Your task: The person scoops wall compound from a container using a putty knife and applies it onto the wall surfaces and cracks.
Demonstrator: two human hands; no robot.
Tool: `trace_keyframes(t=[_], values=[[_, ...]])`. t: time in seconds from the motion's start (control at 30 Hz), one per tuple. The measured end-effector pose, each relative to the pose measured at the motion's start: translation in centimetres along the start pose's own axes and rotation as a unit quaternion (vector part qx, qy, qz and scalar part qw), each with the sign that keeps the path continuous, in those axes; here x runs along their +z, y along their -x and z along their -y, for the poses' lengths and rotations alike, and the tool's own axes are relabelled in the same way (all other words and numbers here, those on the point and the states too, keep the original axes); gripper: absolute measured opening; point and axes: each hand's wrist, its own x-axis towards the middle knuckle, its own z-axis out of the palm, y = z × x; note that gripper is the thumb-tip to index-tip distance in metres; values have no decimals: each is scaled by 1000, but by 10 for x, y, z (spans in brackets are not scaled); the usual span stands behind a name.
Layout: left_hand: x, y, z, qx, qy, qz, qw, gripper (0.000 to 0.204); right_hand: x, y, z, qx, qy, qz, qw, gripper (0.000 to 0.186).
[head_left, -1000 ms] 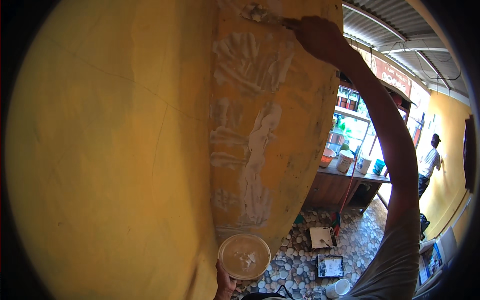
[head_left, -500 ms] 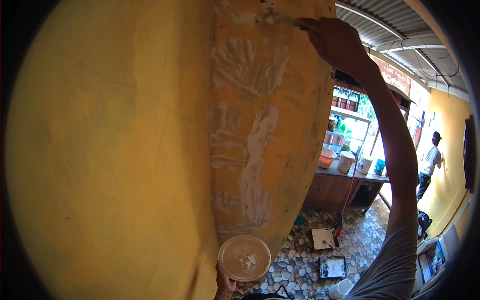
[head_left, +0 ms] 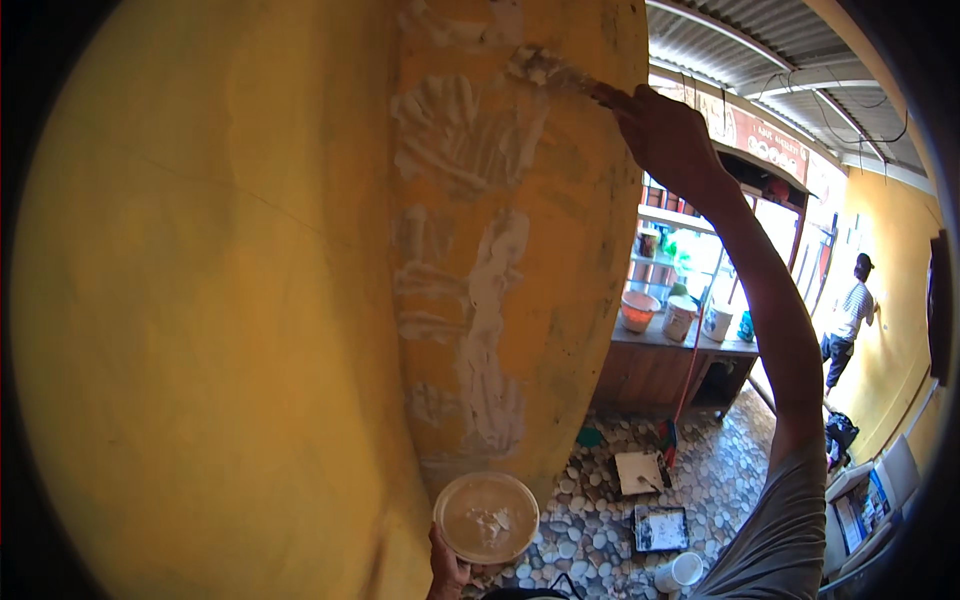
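At the yellow wall [head_left: 570, 290], scraper [head_left: 566, 79] in right hand [head_left: 668, 135]

Pebble-patterned floor [head_left: 592, 500] — wooden counter [head_left: 640, 375] — corrugated roof [head_left: 765, 30].

L wrist [head_left: 447, 590] cropped @ btm

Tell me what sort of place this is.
Likely a small shop or food stall, perhaps under renovation: a wooden counter lined with tubs, and whitish smears on the yellow wall.
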Motion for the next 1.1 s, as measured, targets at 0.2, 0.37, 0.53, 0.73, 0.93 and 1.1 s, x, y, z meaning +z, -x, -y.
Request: trace_keyframes(t=[0.2,0.37,0.53,0.73,0.93,1.1], values=[[-7,-7,8,69,-64,-25,995,47,15,133,41,53,-427,-25,902,32],[42,-9,-4,-9,-27,-52,998,50,11,292,91,135,-453,336,815,31],[34,1,9,3,-42,-38,998,53,19,371,137,65,-486,462,739,29],[5,-12,37,27,-53,-70,996,54,35,409,173,55,-471,488,732,29],[3,-26,54,36,-55,-136,989,55,49,410,183,-3,-438,514,738,29],[17,-30,62,39,-46,-218,974,55,48,408,194,-36,-409,540,735,28]])
